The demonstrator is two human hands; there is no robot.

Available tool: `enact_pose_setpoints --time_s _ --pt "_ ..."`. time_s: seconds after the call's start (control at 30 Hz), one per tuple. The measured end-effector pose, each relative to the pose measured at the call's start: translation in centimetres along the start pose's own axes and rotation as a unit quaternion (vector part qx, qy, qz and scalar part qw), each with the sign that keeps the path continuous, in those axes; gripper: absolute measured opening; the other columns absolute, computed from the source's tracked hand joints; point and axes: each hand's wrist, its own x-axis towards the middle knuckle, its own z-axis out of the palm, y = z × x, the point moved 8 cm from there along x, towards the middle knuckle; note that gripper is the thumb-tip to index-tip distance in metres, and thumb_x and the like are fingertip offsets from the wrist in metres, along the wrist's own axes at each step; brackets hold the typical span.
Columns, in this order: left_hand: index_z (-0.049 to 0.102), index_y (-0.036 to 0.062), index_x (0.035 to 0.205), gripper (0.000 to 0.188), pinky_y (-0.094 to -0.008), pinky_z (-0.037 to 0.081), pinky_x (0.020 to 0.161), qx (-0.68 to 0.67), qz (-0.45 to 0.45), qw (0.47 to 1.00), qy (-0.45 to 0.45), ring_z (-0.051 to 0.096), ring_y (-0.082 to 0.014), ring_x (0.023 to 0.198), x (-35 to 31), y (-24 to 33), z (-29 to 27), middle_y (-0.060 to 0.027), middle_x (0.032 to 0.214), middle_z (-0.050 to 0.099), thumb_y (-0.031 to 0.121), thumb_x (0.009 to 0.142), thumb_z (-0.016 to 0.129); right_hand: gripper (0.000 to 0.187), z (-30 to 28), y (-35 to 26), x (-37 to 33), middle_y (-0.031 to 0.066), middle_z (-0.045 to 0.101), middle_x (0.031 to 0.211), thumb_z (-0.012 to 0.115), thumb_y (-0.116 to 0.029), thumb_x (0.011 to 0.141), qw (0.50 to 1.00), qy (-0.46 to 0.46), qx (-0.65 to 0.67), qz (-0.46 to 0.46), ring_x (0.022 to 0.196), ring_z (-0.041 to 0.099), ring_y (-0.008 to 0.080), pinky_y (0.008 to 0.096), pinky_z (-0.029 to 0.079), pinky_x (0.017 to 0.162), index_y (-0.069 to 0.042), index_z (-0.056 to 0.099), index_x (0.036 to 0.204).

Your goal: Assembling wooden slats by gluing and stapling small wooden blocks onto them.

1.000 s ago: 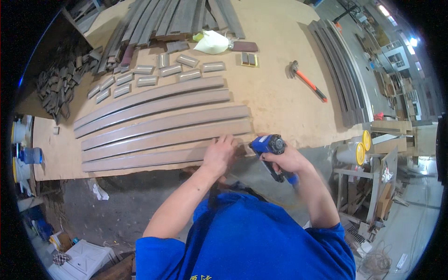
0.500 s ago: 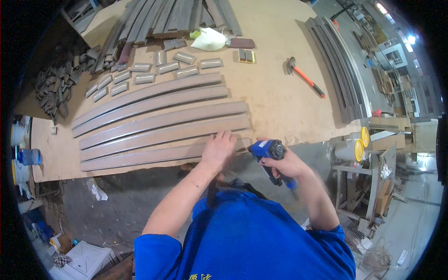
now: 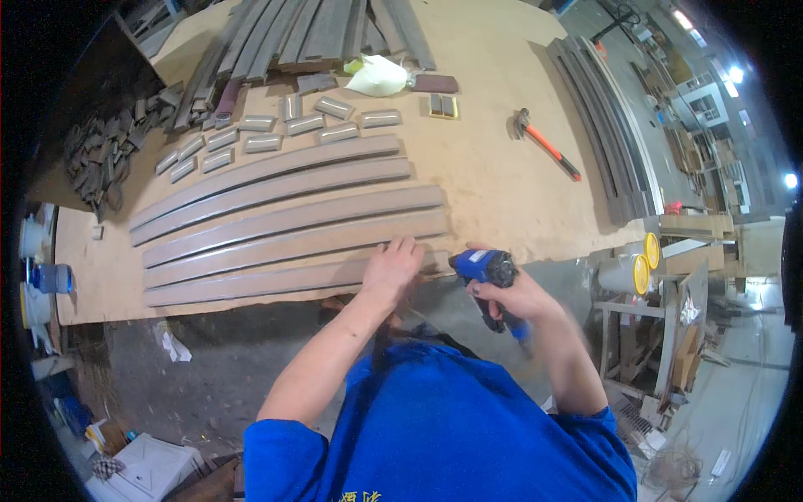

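Note:
My left hand (image 3: 392,269) is closed over the right part of the nearest wooden strip (image 3: 251,284), fingertips at its far edge. That strip lies along the table's near edge; its right end (image 3: 436,262) shows past my hand. In my right hand (image 3: 523,294) is a blue and black nail gun (image 3: 483,266), gripped by its handle. Its nose points left toward the strip's end, a small gap away, just off the table edge. Beyond my left hand lie several more long brown strips (image 3: 326,226), side by side and slightly curved.
Several short blocks (image 3: 305,124) lie beyond the strips. A hammer (image 3: 545,144) with an orange handle rests at right, near a stack of long grey strips (image 3: 598,125). More strips (image 3: 318,33) are piled at the back, scraps (image 3: 104,151) at left. White buckets (image 3: 623,274) stand off the right edge.
The nail gun and my right hand have shifted slightly right, away from the strip's end. My left hand stays on the strip.

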Motion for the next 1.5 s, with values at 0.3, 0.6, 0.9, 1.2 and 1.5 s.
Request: enact_pose_setpoints --time_s 0.3,0.6,0.9,1.2,1.5 --pt "0.065 0.0082 0.117 0.049 -0.0445 0.049 0.097 -0.030 -0.025 0.999 0.033 0.057 -0.0288 0.119 -1.8 -2.4 -0.9 -0.0092 0.120 0.061 0.027 0.076 0.082 0.066 3.0 -2.1 2.0 0.0019 0.066 0.086 0.075 -0.015 0.088 0.999 -0.031 -0.030 -0.002 0.056 0.058 0.0090 0.0278 0.051 0.051 -0.020 0.051 0.149" --pt "0.069 0.0099 0.110 0.043 -0.0430 0.048 0.098 -0.019 -0.044 0.998 0.030 0.055 -0.0264 0.119 -1.9 -2.4 -0.8 -0.0052 0.119 0.061 0.031 0.076 0.084 0.061 3.5 -1.7 3.7 0.0011 0.064 0.079 0.076 -0.021 0.088 0.997 -0.045 -0.059 0.010 0.056 0.059 0.0093 0.0280 0.051 0.051 -0.019 0.053 0.145" --pt "0.069 0.0109 0.109 0.043 -0.0435 0.049 0.097 -0.016 -0.033 0.999 0.031 0.056 -0.0258 0.118 -1.9 -2.1 -1.3 -0.0047 0.120 0.061 0.029 0.073 0.084 0.067 4.0 -2.6 3.3 0.0031 0.066 0.085 0.073 -0.016 0.089 0.996 -0.049 -0.067 0.015 0.057 0.060 0.0101 0.0283 0.052 0.053 -0.019 0.047 0.151" --pt "0.066 0.0089 0.120 0.054 -0.0462 0.048 0.098 -0.042 -0.030 0.997 0.052 0.057 -0.0294 0.118 -2.0 -2.1 -1.6 -0.0086 0.122 0.062 0.024 0.072 0.085 0.072 4.5 -1.8 1.9 0.0041 0.068 0.094 0.070 -0.008 0.090 0.997 -0.058 -0.047 0.026 0.058 0.060 0.0101 0.0272 0.052 0.055 -0.017 0.042 0.155" --pt "0.065 0.0083 0.120 0.052 -0.0471 0.048 0.097 -0.041 -0.028 0.997 0.057 0.057 -0.0309 0.118 -2.0 -2.2 -1.3 -0.0093 0.123 0.062 0.021 0.072 0.082 0.072 4.8 -2.0 1.6 0.0038 0.068 0.092 0.070 -0.009 0.090 0.996 -0.059 -0.052 0.029 0.058 0.060 0.0097 0.0271 0.052 0.054 -0.018 0.043 0.155"
